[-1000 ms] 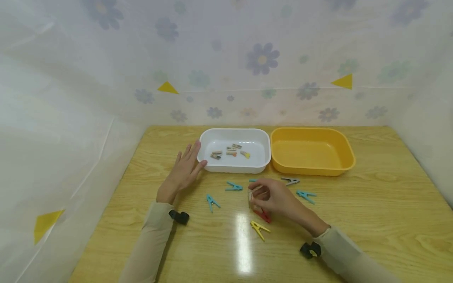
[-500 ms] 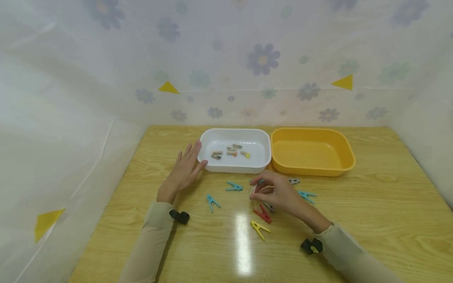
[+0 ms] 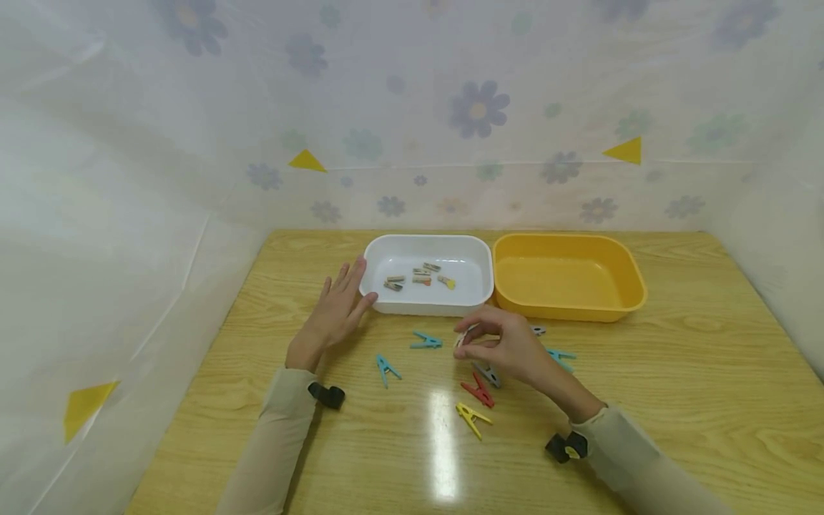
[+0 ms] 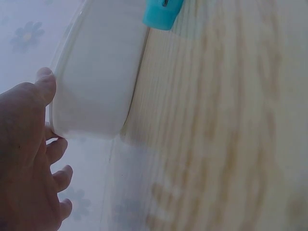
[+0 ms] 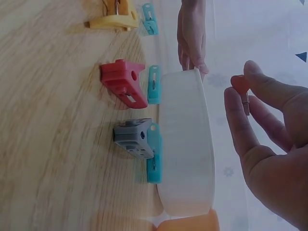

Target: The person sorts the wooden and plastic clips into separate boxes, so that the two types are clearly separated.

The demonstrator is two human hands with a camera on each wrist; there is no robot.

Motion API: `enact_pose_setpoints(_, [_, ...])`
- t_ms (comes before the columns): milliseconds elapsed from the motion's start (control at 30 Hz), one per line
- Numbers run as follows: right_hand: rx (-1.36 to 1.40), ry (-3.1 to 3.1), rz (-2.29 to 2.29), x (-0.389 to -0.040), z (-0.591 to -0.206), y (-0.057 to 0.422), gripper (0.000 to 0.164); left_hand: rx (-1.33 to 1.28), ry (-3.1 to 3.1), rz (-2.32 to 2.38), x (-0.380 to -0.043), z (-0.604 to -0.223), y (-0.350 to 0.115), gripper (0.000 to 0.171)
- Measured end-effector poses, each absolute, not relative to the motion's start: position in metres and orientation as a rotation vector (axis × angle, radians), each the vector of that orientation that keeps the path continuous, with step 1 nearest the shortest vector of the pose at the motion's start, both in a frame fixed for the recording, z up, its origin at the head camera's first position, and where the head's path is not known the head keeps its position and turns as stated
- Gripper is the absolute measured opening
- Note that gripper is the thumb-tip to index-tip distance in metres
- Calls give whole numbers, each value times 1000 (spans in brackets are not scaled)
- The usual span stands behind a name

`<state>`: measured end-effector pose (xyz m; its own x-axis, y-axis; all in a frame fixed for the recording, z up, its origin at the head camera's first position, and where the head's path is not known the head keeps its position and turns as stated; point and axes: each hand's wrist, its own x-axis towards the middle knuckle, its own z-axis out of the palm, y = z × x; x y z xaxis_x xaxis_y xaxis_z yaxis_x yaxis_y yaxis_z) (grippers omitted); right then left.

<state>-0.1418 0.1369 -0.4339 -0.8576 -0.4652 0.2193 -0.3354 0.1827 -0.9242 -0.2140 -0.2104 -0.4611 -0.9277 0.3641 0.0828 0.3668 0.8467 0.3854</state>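
My right hand (image 3: 508,347) pinches a small wooden clothespin between thumb and fingertips, above the table in front of the white tub (image 3: 428,309). In the right wrist view the clothespin (image 5: 247,107) bears a red-orange heart. My left hand (image 3: 331,311) touches the white tub's left end, its fingers stretched along the side and its thumb at the front corner. Inside the tub lie several small wooden clothespins (image 3: 421,280). Below my right hand are a grey clothespin (image 3: 487,375), a red clothespin (image 3: 478,391) and a yellow clothespin (image 3: 473,419).
A yellow tub (image 3: 569,312) stands against the white tub's right end. Blue clothespins lie about the wooden table (image 3: 676,386), one left of the right hand (image 3: 426,340), another nearer the left wrist (image 3: 387,369). A flowered sheet (image 3: 412,107) hangs behind.
My right hand has lifted the small wooden clothespin off the table and moved slightly toward the white tub, uncovering the grey clothespin. The left hand stays in place.
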Motion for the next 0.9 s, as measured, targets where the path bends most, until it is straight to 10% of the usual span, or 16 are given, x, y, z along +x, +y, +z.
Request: enact_pose_setpoints(900, [-770,2345,-1911,-153,-422,135,22,-596,-3017,-629,-211,-458,-210,76])
